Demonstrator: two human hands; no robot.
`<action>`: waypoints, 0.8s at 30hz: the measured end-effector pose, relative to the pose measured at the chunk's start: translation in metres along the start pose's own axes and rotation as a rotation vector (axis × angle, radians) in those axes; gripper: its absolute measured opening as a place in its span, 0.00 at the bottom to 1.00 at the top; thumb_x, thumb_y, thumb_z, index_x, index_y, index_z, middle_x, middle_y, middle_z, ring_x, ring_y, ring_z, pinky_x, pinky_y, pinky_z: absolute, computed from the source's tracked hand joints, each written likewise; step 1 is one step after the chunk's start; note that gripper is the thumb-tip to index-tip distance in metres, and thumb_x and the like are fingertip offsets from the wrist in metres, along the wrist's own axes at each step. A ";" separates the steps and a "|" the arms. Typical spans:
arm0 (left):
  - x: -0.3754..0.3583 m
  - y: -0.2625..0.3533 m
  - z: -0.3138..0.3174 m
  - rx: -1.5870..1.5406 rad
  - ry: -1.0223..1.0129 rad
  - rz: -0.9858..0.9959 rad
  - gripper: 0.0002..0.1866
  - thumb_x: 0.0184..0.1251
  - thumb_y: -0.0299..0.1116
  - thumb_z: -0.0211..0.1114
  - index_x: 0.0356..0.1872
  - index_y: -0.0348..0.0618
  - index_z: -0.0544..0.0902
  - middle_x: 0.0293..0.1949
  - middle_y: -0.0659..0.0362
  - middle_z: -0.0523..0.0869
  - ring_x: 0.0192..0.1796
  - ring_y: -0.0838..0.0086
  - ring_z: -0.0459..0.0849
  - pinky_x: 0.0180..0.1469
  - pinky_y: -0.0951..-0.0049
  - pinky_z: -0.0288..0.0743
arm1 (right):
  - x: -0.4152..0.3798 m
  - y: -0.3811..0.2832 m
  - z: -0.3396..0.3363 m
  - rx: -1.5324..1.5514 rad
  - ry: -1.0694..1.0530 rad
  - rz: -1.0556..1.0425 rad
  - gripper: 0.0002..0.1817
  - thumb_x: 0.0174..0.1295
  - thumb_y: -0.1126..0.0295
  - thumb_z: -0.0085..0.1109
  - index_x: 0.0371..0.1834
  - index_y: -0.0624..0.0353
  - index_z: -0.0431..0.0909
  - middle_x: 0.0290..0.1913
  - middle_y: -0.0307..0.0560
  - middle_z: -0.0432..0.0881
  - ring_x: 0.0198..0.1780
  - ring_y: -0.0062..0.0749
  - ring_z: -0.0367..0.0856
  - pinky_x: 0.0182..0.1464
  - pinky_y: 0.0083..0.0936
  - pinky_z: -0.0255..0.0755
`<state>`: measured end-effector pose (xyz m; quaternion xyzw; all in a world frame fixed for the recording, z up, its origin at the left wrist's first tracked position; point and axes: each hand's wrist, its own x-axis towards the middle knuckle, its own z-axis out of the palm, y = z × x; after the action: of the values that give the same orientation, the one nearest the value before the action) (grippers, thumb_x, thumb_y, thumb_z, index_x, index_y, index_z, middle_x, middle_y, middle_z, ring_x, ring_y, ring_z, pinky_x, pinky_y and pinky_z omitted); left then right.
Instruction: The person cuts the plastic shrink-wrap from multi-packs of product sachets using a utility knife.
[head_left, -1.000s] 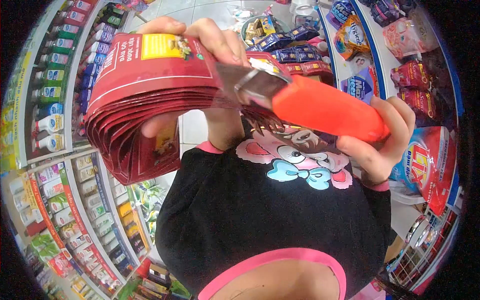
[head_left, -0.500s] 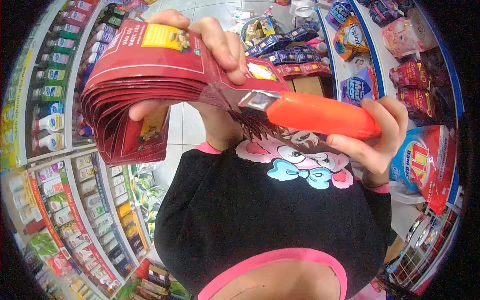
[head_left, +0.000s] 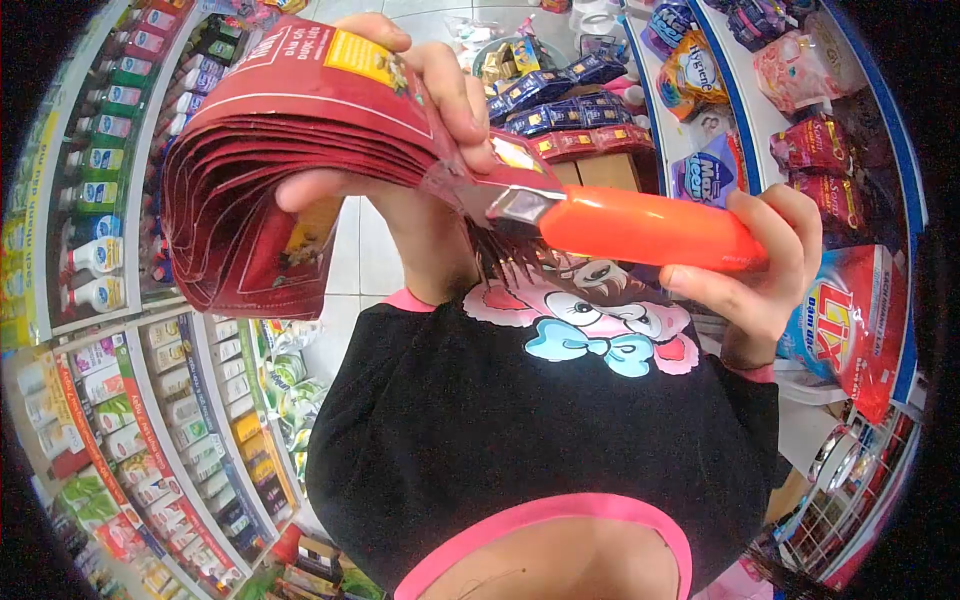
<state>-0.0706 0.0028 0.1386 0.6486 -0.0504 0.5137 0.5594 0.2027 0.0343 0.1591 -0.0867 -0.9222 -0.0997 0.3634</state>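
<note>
My left hand (head_left: 455, 105) is closed around a thick folded stack of red sachet strips (head_left: 320, 130), fingers over its top and the thumb inside the fold. An orange box cutter (head_left: 650, 230) is in my right hand (head_left: 765, 265), gripped at its far right end between thumb and fingers. The cutter's metal tip lies against the right end of the stack, close to my left fingers. A dark strand-like bundle hangs beneath that contact; how it joins the stack cannot be made out.
Shelves of bottles (head_left: 105, 190) and boxes (head_left: 130, 400) line the left. Detergent bags, including a red and blue one (head_left: 850, 330), fill the right shelves. Beyond my hands are rows of blue packets (head_left: 565, 115), red packets (head_left: 595, 140) and a cardboard box (head_left: 610, 175) on the floor.
The stack has shifted and tilted slightly in my left hand, and its folded layers are more spread. The cutter's tip has moved slightly right and stays against the stack.
</note>
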 end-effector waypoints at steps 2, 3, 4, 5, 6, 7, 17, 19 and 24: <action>0.004 0.000 -0.005 -0.037 -0.037 -0.025 0.47 0.30 0.56 0.65 0.54 0.45 0.53 0.33 0.47 0.68 0.32 0.66 0.68 0.34 0.70 0.63 | 0.001 0.001 -0.002 -0.010 -0.012 0.005 0.18 0.23 0.65 0.55 0.26 0.31 0.76 0.35 0.42 0.70 0.33 0.37 0.67 0.31 0.25 0.64; 0.005 -0.002 -0.006 -0.075 -0.072 -0.048 0.48 0.30 0.56 0.66 0.53 0.45 0.53 0.33 0.47 0.69 0.32 0.66 0.69 0.34 0.70 0.63 | 0.001 0.001 -0.003 -0.015 -0.017 0.010 0.18 0.23 0.65 0.55 0.25 0.32 0.76 0.35 0.42 0.70 0.33 0.37 0.67 0.31 0.25 0.64; 0.005 -0.004 -0.005 -0.082 -0.073 -0.049 0.48 0.30 0.56 0.66 0.53 0.45 0.53 0.33 0.47 0.69 0.32 0.66 0.69 0.34 0.70 0.63 | 0.002 0.001 -0.004 0.006 -0.030 0.031 0.18 0.23 0.65 0.55 0.25 0.32 0.76 0.34 0.43 0.70 0.33 0.37 0.67 0.30 0.25 0.64; 0.004 -0.006 -0.005 -0.110 -0.059 -0.047 0.48 0.30 0.55 0.66 0.53 0.45 0.53 0.33 0.47 0.68 0.32 0.66 0.68 0.34 0.70 0.63 | 0.003 0.002 -0.006 0.014 -0.039 0.040 0.18 0.23 0.65 0.55 0.25 0.32 0.76 0.34 0.43 0.70 0.32 0.37 0.67 0.30 0.25 0.64; 0.004 -0.008 -0.004 -0.135 -0.045 -0.044 0.47 0.30 0.55 0.67 0.53 0.45 0.53 0.33 0.47 0.68 0.32 0.66 0.68 0.35 0.70 0.63 | 0.004 0.002 -0.007 0.022 -0.048 0.049 0.18 0.23 0.65 0.55 0.25 0.32 0.76 0.34 0.43 0.70 0.32 0.37 0.67 0.30 0.25 0.64; 0.003 -0.009 -0.004 -0.160 -0.030 -0.041 0.47 0.30 0.55 0.67 0.53 0.44 0.54 0.34 0.47 0.68 0.32 0.66 0.68 0.36 0.69 0.62 | 0.005 0.001 -0.008 0.014 -0.056 0.047 0.18 0.22 0.65 0.55 0.25 0.32 0.76 0.34 0.43 0.70 0.32 0.37 0.67 0.29 0.25 0.64; -0.004 -0.021 0.003 -0.048 0.250 0.041 0.42 0.34 0.56 0.63 0.49 0.42 0.56 0.32 0.50 0.70 0.31 0.70 0.70 0.34 0.73 0.65 | 0.005 0.003 -0.009 -0.092 -0.045 0.045 0.19 0.23 0.66 0.57 0.26 0.30 0.76 0.34 0.42 0.70 0.34 0.36 0.67 0.30 0.23 0.66; -0.003 -0.028 0.012 0.064 0.408 0.129 0.39 0.37 0.56 0.61 0.46 0.41 0.58 0.32 0.52 0.71 0.30 0.71 0.70 0.33 0.75 0.65 | 0.004 0.003 -0.008 -0.119 -0.044 0.054 0.19 0.23 0.66 0.57 0.26 0.30 0.76 0.34 0.42 0.70 0.34 0.36 0.67 0.30 0.23 0.66; 0.003 -0.045 0.030 0.674 0.957 0.200 0.33 0.42 0.57 0.57 0.41 0.38 0.64 0.32 0.55 0.73 0.30 0.75 0.72 0.32 0.78 0.66 | 0.003 0.005 -0.006 -0.133 -0.017 0.048 0.18 0.24 0.70 0.59 0.26 0.35 0.77 0.34 0.44 0.70 0.35 0.38 0.67 0.30 0.23 0.66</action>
<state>-0.0221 -0.0026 0.1157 0.4790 0.3125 0.7868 0.2322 0.2057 0.0380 0.1668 -0.1338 -0.9143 -0.1515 0.3511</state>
